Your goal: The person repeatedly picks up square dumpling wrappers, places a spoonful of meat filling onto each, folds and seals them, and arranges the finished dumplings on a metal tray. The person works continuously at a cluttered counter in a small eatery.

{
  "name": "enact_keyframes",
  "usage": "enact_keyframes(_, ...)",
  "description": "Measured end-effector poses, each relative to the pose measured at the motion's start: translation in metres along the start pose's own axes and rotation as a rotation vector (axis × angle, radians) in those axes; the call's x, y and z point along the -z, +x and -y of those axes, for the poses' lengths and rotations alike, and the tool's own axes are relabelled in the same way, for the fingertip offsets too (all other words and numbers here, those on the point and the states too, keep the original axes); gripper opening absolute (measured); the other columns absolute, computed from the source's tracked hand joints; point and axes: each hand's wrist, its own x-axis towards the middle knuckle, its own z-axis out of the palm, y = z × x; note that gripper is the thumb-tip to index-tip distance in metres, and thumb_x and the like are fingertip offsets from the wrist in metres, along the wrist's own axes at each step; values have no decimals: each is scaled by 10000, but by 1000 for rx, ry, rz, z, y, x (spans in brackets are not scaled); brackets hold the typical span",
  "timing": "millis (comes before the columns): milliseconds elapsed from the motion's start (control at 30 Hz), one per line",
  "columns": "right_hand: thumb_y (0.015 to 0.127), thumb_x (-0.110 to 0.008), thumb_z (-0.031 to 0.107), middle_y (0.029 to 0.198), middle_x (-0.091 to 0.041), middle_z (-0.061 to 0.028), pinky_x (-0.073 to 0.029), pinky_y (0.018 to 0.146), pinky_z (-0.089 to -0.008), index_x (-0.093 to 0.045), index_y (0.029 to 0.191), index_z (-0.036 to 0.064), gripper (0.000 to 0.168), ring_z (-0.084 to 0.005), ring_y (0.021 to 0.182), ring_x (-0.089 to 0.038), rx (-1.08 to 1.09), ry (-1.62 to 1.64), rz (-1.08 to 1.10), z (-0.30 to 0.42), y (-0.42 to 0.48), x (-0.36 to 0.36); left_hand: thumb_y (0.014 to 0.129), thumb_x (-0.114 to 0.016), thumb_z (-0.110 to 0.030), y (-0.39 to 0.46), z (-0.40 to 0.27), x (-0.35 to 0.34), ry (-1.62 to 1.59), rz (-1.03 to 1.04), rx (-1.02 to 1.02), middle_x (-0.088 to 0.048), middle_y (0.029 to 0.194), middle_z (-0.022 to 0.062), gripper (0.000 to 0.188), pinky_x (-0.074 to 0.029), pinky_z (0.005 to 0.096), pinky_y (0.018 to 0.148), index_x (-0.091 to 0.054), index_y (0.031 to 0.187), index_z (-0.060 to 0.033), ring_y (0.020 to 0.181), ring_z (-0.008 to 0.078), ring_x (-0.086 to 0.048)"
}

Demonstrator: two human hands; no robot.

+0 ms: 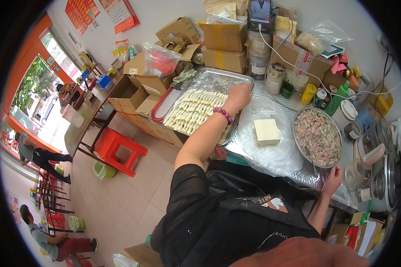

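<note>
My left hand (239, 95), with a purple bead bracelet at the wrist, reaches over the right side of a metal tray (217, 78). Its fingers are turned away, so what they hold is hidden. Several rows of folded dumplings or wontons (195, 111) fill the near part of the tray; the far part is dusted with flour. My right hand (333, 180) is beside the lower rim of a metal bowl of minced filling (317, 137), fingers drawn together; any grip is unclear. Between the hands, a stack of square wrappers (266, 131) lies on a clear plastic bag (254, 113).
Jars (274, 78), bottles (337, 98) and cardboard boxes (224, 50) crowd the back of the metal-topped table. A phone (260, 11) with a white cable stands above. A red stool (118, 150) is on the floor at left. Several people are farther off, one seated (43, 238).
</note>
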Motion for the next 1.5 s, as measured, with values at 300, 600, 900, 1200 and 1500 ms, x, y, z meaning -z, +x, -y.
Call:
enact_keyframes(300,870,-501,140,835,-577,-77,-426,715,-289,-556,917,-26,182,-160,771,-518,41,-95,-49,-14,5,4,745,-626,-171,-50,-87,43,-348,436,-239,-622,799,163,175,-465,377,711,-640,806,-8,756,321,-585)
enact_keyframes(600,888,-506,148,841,-569,-28,-427,698,-244,-565,949,-2,172,-106,765,-514,45,-130,-53,-24,12,3,645,-693,-205,-67,-82,36,-236,471,-330,-601,795,149,222,-456,400,705,-641,793,-48,792,322,-582)
enact_keyframes(900,899,-498,174,920,-577,-51,-435,762,-262,-550,1030,-16,237,-136,833,-534,11,-276,23,-16,14,11,652,-567,-144,-85,-91,9,-27,172,-478,-563,599,147,128,-455,414,529,-587,601,-28,583,333,-573)
enact_keyframes(1200,897,-476,219,1006,-598,-112,-430,820,-304,-538,1074,-56,333,-207,901,-555,-66,-273,14,7,14,0,639,-547,-100,-86,-91,26,-384,33,-97,-611,657,162,120,-478,379,576,-628,670,-18,635,306,-608)
enact_keyframes(1500,795,-485,58,774,-590,-195,-442,685,-362,-589,849,-75,177,-267,680,-520,265,-349,-41,13,-8,8,821,-504,-209,-85,-73,-3,-1989,-1,521,-604,757,48,166,-482,336,643,-606,841,-80,702,200,-593)
